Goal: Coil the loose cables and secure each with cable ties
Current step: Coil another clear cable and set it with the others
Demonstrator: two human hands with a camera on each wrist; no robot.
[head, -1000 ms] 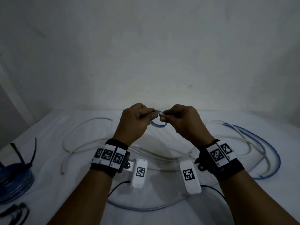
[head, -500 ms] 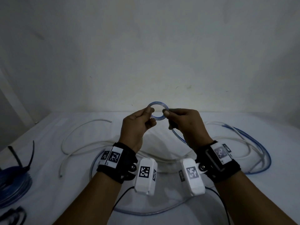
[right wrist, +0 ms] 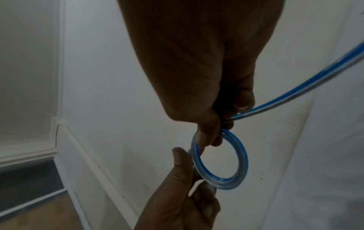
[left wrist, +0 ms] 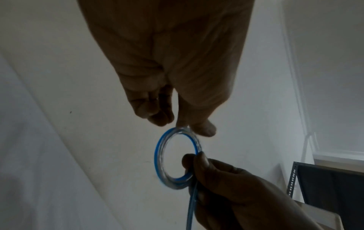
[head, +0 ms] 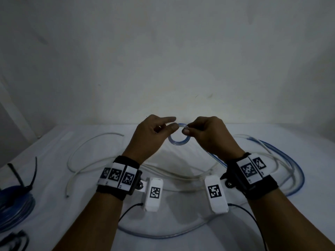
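Note:
A clear cable with a blue stripe is wound into a small ring (head: 178,141) (left wrist: 176,157) (right wrist: 220,160), held in the air above the white table (head: 54,187). My left hand (head: 169,126) pinches the ring's left side between thumb and fingers. My right hand (head: 186,129) pinches its right side, with the cable's free run (right wrist: 295,93) trailing from that hand down to loose loops (head: 293,171) on the table at the right. A loose white cable (head: 87,156) sprawls across the table behind and beneath my wrists.
A coiled blue cable (head: 14,205) bound with a black cable tie (head: 32,176) lies at the left edge. Black cable ties (head: 14,241) lie at the bottom-left corner. A bare wall rises behind the table. A dark metal shelf (left wrist: 331,186) shows in the left wrist view.
The small blue ring was raised and held upright half a second ago; now both hands have lowered and tipped it, and my left index finger has lifted straight off it.

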